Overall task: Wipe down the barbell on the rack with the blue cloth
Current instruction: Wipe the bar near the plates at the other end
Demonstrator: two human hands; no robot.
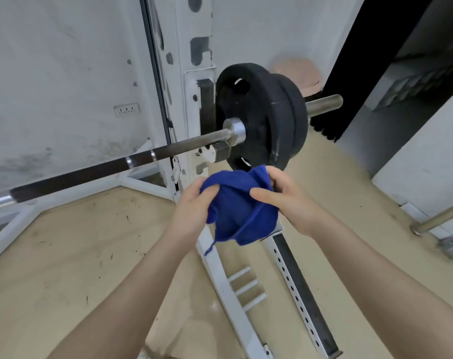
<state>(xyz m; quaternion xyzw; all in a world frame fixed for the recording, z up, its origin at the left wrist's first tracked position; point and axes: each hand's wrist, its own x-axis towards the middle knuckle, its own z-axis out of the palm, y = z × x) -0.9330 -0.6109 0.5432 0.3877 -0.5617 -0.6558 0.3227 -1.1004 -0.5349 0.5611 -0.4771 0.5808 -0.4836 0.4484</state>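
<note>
Both hands are up front and both are on the blue cloth [239,211], which hangs bunched between them, in the air and clear of the steel. The left hand [194,206] pinches the cloth's left edge, thumb laid across the top of the fabric; the right hand [282,195] grips the upper right corner, fingers curled into the folds. Held from two sides like this, it looks as though the cloth is being gathered or refolded into a pad that fits the palm (a loose tail dangles below, so it is not tidy yet).

And the target? The barbell [90,174] lies across the rack [191,81], just above and beyond the hands, its dark knurled shaft running away to the left. Black weight plates [261,117] sit loaded on the sleeve, with the bare end of the sleeve poking out to the right. The bar sits in its hook, so it should stay put under a wiping stroke.

No contact with the bar yet, so by my reading the wipe itself has not started. The shaft to the left of the collar is the nearest open stretch, a sensible place to lay the cloth first. The floor [77,255] below shows scuffs and dark specks.
</note>
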